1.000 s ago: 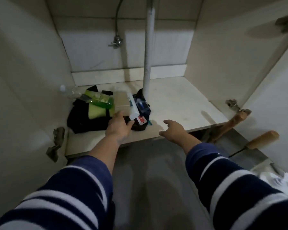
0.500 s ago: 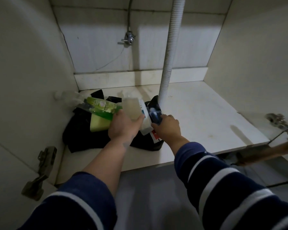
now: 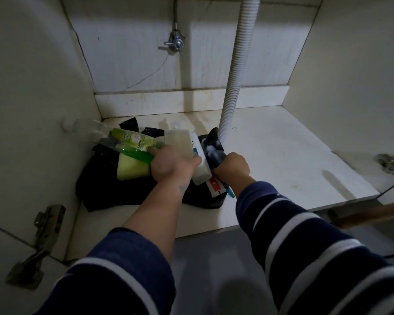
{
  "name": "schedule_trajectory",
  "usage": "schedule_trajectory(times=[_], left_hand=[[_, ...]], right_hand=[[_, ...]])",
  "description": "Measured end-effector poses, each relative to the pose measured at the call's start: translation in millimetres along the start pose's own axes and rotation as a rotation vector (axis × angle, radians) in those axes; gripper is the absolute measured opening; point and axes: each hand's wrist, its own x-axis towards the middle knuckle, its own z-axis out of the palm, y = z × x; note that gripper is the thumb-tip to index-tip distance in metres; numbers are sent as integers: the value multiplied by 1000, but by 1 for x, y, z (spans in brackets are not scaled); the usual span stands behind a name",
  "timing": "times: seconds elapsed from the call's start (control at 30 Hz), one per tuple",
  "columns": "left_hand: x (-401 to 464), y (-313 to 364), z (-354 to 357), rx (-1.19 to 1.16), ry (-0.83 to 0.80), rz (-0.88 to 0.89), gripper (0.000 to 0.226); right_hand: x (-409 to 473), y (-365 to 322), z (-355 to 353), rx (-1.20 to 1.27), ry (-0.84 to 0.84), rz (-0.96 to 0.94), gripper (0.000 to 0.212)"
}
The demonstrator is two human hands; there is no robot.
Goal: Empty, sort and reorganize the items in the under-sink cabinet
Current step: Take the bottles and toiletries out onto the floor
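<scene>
A pile of items lies on a black plastic bag (image 3: pixel 105 178) at the left of the cabinet floor (image 3: pixel 282 151). My left hand (image 3: pixel 168 164) is shut on a pale translucent bottle (image 3: pixel 180 142), which rests between a green soap bottle (image 3: pixel 132 144) and a white tube (image 3: pixel 199 162). A yellow-green sponge (image 3: pixel 130 170) lies under the green bottle. My right hand (image 3: pixel 233 165) grips a dark blue pouch (image 3: pixel 213 151) next to the drain hose. A red-and-white label (image 3: pixel 215 186) and a teal handle (image 3: pixel 230 192) poke out below my right wrist.
A white corrugated drain hose (image 3: pixel 234 71) runs down to the floor just behind the pile. A metal valve (image 3: pixel 175 42) sits on the back wall. A clear bottle (image 3: pixel 84 127) lies at the far left corner. Hinges (image 3: pixel 43 226) flank the opening, and a wooden handle (image 3: pixel 373 214) lies at right.
My right hand moved from the cabinet's front edge onto the dark blue pouch. My left hand closed around the pale bottle. The camera moved closer to the cabinet.
</scene>
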Motion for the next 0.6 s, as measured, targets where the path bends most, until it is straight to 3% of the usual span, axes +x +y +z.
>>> schedule_trajectory(times=[0.2,0.3,0.4,0.6], left_hand=[[-17,-11,-1,-162,84,-11,73],[-27,-14,-10,-253,128,1,72],[-39,-19,-21,-344,175,78,71],[-79,-26,-43,-392,213,208,72]], right_hand=[[-7,1,-6,161,-12,14,38],[-17,-9,-17,373,-52,-3,44],[-27,-18,-28,553,-108,-22,49],[-62,-12,-61,641,-50,-58,61]])
